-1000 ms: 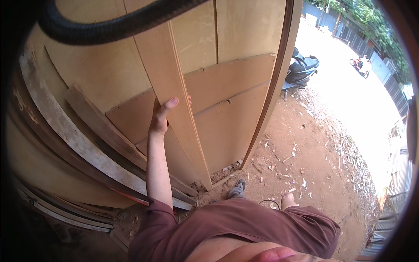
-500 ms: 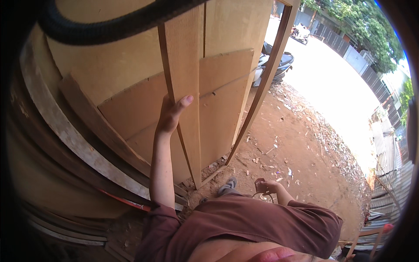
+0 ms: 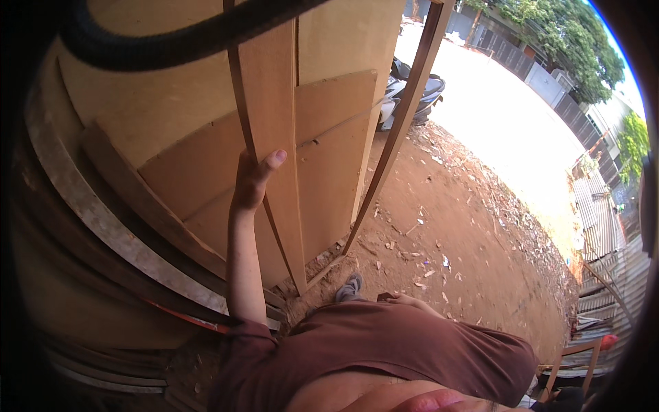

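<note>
My left hand [image 3: 254,180] grips the wide upright of a tall wooden frame [image 3: 274,103], thumb over its front face and fingers behind the edge, out of sight. The frame stands on the dirt, with a thin upright on its right side and a low bottom rail. Low by my waist is my right hand [image 3: 406,300], mostly covered by my brown shirt. A small dark brown piece [image 3: 385,297] shows at its fingers; its kind cannot be made out.
Behind the frame lean large plywood panels [image 3: 336,158]. Long boards [image 3: 123,206] line the left side. Past the thin upright a motorbike [image 3: 427,93] is parked. Littered dirt ground [image 3: 439,226] stretches right, toward corrugated metal sheets [image 3: 597,220]. A dark cable [image 3: 171,48] crosses the top.
The frame and my left hand sit slightly farther left in view, along with the whole scene. My right hand has drawn in toward my waist, and the thin loop beside it no longer shows.
</note>
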`<move>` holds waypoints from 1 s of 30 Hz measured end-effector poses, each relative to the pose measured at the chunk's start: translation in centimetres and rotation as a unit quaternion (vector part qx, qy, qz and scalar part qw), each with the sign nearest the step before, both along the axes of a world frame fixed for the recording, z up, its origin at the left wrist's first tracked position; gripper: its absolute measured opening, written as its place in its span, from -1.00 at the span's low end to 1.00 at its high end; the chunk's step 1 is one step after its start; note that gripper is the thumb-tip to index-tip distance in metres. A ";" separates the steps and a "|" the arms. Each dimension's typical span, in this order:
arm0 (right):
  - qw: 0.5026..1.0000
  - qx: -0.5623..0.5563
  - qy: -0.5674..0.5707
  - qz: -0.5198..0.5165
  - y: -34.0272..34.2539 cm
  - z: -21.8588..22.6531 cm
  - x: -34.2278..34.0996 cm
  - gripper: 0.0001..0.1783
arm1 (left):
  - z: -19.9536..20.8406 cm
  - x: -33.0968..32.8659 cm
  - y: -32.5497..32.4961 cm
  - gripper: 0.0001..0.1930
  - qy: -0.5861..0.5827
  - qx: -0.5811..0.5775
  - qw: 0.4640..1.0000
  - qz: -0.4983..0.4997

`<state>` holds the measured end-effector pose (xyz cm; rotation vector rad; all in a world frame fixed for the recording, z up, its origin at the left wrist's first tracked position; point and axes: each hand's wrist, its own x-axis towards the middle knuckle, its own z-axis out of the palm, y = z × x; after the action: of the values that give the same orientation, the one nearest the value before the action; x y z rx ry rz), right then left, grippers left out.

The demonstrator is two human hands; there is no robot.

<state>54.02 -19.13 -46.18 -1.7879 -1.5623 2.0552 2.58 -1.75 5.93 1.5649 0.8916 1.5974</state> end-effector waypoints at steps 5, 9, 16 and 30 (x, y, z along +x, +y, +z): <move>0.999 -0.012 -0.038 -0.027 0.0 -2.3 0.7 -0.47 | 0.2 0.4 -0.7 -0.50 0.017 -0.017 1.000 -0.005; 0.993 -0.019 -0.100 0.052 1.9 2.3 0.5 -0.43 | 0.5 1.6 -1.9 -0.52 -0.007 0.008 1.000 -0.015; 0.955 0.173 -0.242 0.011 9.1 18.6 -4.6 -0.50 | 1.0 2.5 -3.1 -0.62 -0.017 -0.009 0.993 -0.120; 0.167 0.984 -0.045 -0.036 22.3 79.6 -22.3 -0.58 | 0.5 4.7 -5.0 -0.57 -0.008 -0.009 0.989 -0.148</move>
<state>31.72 3.15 33.39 -0.3342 -1.6640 -0.9552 7.27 -6.75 6.41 1.5875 0.6293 1.3846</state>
